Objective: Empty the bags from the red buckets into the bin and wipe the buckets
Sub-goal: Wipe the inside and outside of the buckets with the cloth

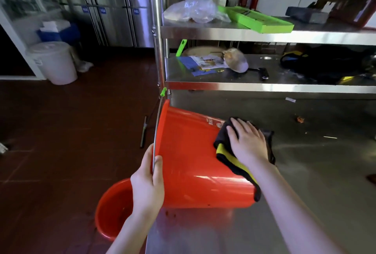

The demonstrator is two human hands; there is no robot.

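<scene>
In the head view, a red bucket is seen lying on its side on the steel surface, its mouth turned toward the left grip and its base toward the right one. The left grip is closed round the bucket's rim, thumb on the outer wall and fingers hooked over the lip. The wire handle rises from between them. The right grip is laid flat with fingers straight and slightly spread, grasping nothing. A black and yellow cloth is pressed under it against the bucket's wall near the base. Below the left grip, a second red bucket stands upright on the floor, partly hidden by the forearm. Beyond both grips a steel shelf rack is seen.
</scene>
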